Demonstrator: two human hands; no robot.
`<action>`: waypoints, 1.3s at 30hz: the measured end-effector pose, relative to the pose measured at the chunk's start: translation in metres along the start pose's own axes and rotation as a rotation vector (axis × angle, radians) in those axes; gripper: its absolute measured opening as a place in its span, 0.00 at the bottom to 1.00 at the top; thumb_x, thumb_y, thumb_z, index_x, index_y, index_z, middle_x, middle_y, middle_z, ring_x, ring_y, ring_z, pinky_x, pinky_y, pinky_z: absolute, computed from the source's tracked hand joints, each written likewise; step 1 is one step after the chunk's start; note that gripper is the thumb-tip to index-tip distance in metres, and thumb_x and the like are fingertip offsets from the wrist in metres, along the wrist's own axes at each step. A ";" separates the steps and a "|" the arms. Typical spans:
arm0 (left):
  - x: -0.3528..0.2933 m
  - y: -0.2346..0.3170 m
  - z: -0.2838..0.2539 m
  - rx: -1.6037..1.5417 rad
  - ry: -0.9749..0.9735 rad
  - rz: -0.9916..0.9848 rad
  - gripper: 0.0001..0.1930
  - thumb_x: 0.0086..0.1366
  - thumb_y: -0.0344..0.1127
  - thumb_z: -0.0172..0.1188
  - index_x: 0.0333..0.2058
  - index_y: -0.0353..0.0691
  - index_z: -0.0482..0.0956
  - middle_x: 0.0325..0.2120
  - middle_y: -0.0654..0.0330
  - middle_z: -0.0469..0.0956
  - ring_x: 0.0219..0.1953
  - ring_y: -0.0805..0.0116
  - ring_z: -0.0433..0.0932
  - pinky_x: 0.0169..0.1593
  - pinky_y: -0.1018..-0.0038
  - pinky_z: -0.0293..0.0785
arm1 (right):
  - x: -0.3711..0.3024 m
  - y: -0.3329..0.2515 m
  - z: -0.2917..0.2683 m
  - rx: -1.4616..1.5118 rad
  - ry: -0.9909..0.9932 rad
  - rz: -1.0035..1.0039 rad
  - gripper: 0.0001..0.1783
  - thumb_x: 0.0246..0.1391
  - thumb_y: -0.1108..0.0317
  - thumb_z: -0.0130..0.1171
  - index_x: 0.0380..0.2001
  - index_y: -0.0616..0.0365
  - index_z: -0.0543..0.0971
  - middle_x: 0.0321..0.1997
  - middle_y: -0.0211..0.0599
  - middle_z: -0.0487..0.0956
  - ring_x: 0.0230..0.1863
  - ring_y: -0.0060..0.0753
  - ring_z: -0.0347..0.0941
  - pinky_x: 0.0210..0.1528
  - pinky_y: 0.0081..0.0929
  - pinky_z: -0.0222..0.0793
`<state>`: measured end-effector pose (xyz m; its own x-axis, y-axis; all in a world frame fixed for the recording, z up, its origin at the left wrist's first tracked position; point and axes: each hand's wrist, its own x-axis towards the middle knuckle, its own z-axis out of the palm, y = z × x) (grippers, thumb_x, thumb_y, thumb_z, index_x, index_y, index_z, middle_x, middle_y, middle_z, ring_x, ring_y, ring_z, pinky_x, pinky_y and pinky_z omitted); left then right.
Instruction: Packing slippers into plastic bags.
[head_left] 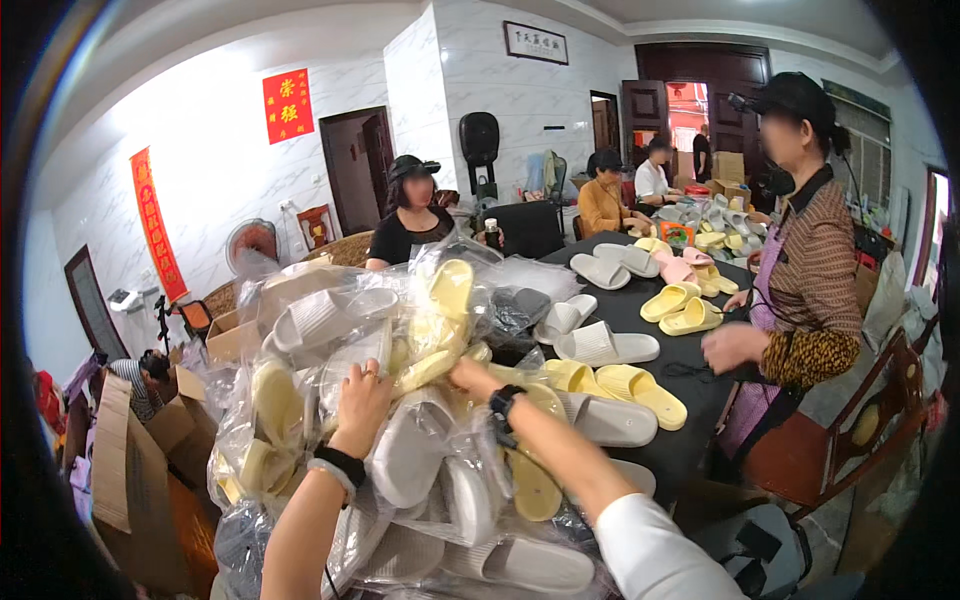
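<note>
A heaped pile of grey and yellow slide slippers in clear plastic bags fills the space before me. My left hand point(362, 402), with a ring on one finger, lies on the pile with its fingers bent onto a clear plastic bag point(350, 352). Just right of it, my right hand point(473, 379) closes at the end of a yellow slipper point(425, 372); its fingertips are partly hidden. Another yellow slipper point(450, 290) stands upright in plastic beyond both hands. A bagged grey slipper point(412, 450) lies below them, sole showing.
On the dark table point(690, 370) to the right lie loose slippers, among them a grey one point(605, 345) and a yellow pair point(640, 395). A person point(800, 240) stands at its right side; another point(410, 220) is beyond the pile. Cardboard boxes point(130, 480) stand at left, a wooden chair point(850, 430) at right.
</note>
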<state>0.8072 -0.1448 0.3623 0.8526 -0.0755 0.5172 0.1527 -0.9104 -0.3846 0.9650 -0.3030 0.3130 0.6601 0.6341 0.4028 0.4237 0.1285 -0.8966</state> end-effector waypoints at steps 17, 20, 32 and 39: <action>-0.103 0.077 -0.174 -1.426 -0.401 0.006 0.55 0.51 0.56 0.64 0.61 0.25 0.40 0.60 0.35 0.49 0.64 0.43 0.49 0.63 0.60 0.50 | -0.258 -0.012 -0.155 -0.382 -0.221 0.537 0.23 0.52 0.49 0.55 0.39 0.60 0.75 0.32 0.36 0.78 0.30 0.33 0.73 0.31 0.30 0.69; -0.139 0.114 -0.138 -0.767 -0.353 0.067 0.66 0.35 0.56 0.73 0.62 0.29 0.37 0.63 0.38 0.37 0.65 0.36 0.38 0.61 0.47 0.46 | -0.241 -0.011 -0.111 -0.902 -0.334 0.486 0.23 0.51 0.51 0.57 0.40 0.61 0.75 0.35 0.42 0.78 0.33 0.38 0.74 0.35 0.29 0.70; -0.096 0.208 -0.090 -0.651 -0.104 0.297 0.41 0.52 0.34 0.59 0.62 0.37 0.49 0.65 0.48 0.43 0.65 0.43 0.45 0.58 0.43 0.51 | -0.335 0.061 -0.102 -0.735 -0.253 0.010 0.20 0.51 0.56 0.58 0.40 0.62 0.76 0.35 0.41 0.78 0.33 0.34 0.74 0.36 0.28 0.70; -0.074 0.210 -0.174 -0.603 0.327 0.608 0.32 0.56 0.37 0.55 0.59 0.41 0.58 0.64 0.55 0.49 0.65 0.50 0.49 0.60 0.44 0.49 | -0.283 0.026 -0.094 -0.531 -0.066 -0.164 0.19 0.52 0.59 0.58 0.40 0.63 0.76 0.35 0.41 0.79 0.33 0.31 0.73 0.36 0.28 0.70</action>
<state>0.6893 -0.4011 0.3767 0.5027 -0.6386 0.5827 -0.6412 -0.7275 -0.2442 0.8475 -0.5507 0.1930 0.5265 0.6865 0.5014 0.7829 -0.1616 -0.6008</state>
